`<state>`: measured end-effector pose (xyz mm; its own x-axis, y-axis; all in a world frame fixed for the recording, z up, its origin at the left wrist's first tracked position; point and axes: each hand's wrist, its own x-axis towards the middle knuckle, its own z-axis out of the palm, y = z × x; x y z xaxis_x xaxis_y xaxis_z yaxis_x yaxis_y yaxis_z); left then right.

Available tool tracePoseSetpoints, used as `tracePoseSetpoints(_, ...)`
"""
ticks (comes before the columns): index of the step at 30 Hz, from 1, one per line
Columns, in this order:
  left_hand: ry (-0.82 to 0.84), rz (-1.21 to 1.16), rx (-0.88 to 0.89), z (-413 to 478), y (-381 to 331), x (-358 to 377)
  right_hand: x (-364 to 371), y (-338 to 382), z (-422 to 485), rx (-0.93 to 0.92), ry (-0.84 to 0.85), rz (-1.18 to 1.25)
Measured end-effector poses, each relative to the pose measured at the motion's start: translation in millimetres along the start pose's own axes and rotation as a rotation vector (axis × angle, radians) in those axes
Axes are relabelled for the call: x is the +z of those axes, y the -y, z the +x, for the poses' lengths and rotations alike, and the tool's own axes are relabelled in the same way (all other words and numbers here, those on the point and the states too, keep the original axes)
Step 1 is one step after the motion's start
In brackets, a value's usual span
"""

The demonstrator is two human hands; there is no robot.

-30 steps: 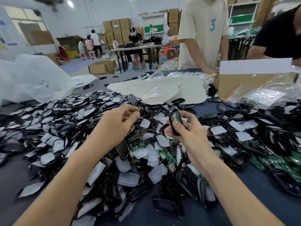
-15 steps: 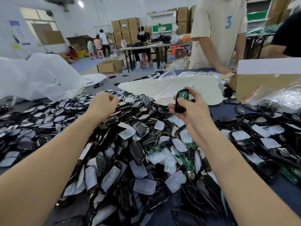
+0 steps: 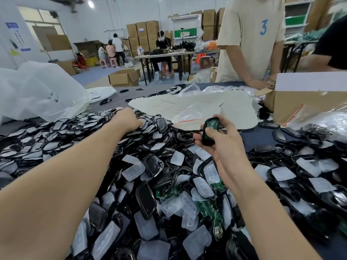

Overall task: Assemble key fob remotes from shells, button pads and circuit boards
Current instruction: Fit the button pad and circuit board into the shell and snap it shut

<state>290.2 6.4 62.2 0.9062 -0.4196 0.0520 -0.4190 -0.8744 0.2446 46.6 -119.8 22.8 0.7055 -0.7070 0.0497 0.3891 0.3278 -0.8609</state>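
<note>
R hand (image 3: 223, 147) pinches black shell half (image 3: 208, 142) w/ green circuit board (image 3: 213, 123) seated in it, 3 o'clock of view centre. L hand (image 3: 127, 119) is in shell pile (image 3: 56, 132) at 10 o'clock; fingers buried, can't tell grip. Assy prob. light, stiff, glossy-slick, board maybe loose: hold by shell edges.
</note>
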Motion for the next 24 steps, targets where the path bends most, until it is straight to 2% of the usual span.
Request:
tracePoseSetpoints(6, -0.037, -0.079, 0.088, -7.4, 1.9, 3.3, 0.3, -1.0, 0.1, 0.025, -0.002, 0.011)
tracePoseSetpoints(11, -0.154, -0.230, 0.061, -23.1, 10.2, 6.8, -1.9, 3.2, -5.1, 0.017, 0.044, 0.003)
tracePoseSetpoints(15, -0.239, -0.300, 0.129, -47.0, -0.7, -4.0, -27.5, 3.2, -23.1, -0.016, 0.098, -0.208)
tracePoseSetpoints(19, -0.242, -0.620, 0.194, -97.2, -33.2, -5.0, -72.1, 6.4, -50.4, 0.040, 0.100, -0.385)
tracePoseSetpoints(22, -0.146, -0.925, 0.292, -151.4, -68.9, 18.6, -105.0, 15.5, -63.1, 0.089, 0.071, -0.288)
tracePoseSetpoints(24, -0.092, -0.997, 0.378, -186.1, -93.4, 45.8, -123.4, 22.7, -70.4, 0.090, 0.044, -0.255)
